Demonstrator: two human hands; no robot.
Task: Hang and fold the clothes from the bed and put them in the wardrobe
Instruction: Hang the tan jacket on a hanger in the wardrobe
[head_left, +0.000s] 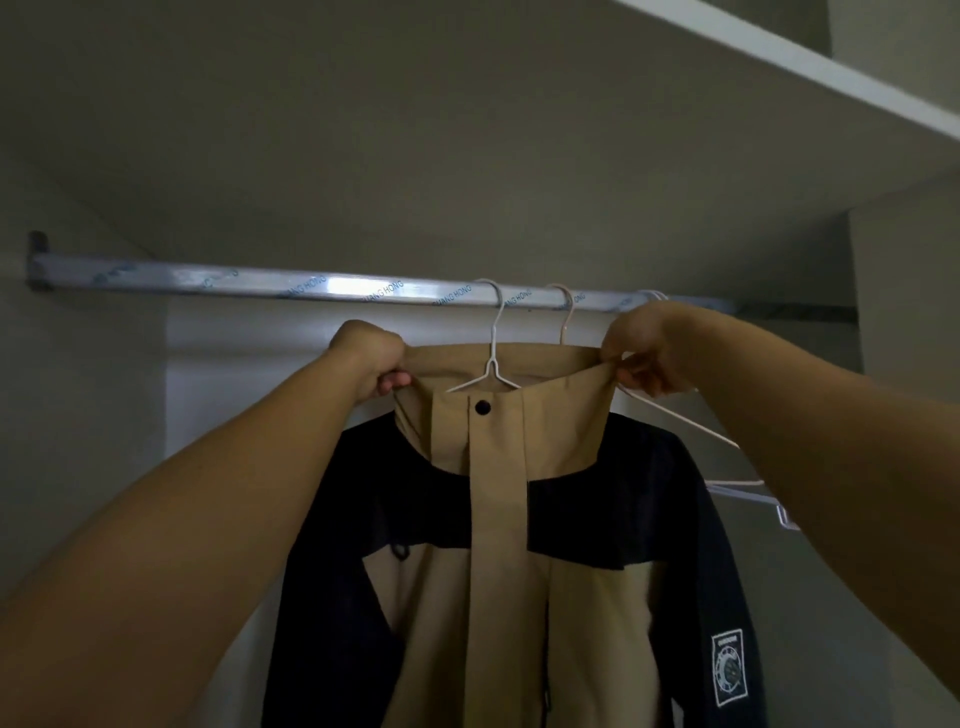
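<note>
A tan and navy jacket (498, 545) hangs on a white wire hanger (492, 358) hooked over the silver wardrobe rail (208, 283). Its front faces me, with a dark snap at the neck and a white patch on the sleeve at the right. My left hand (371, 364) grips the left edge of the tan collar. My right hand (654, 351) pinches the collar's right edge. Both arms reach up from the lower corners.
Other white wire hangers (727, 486) hang bare on the rail behind and to the right of the jacket. A white shelf (779, 67) runs overhead. Wardrobe walls close in on the left and right; the rail's left stretch carries nothing.
</note>
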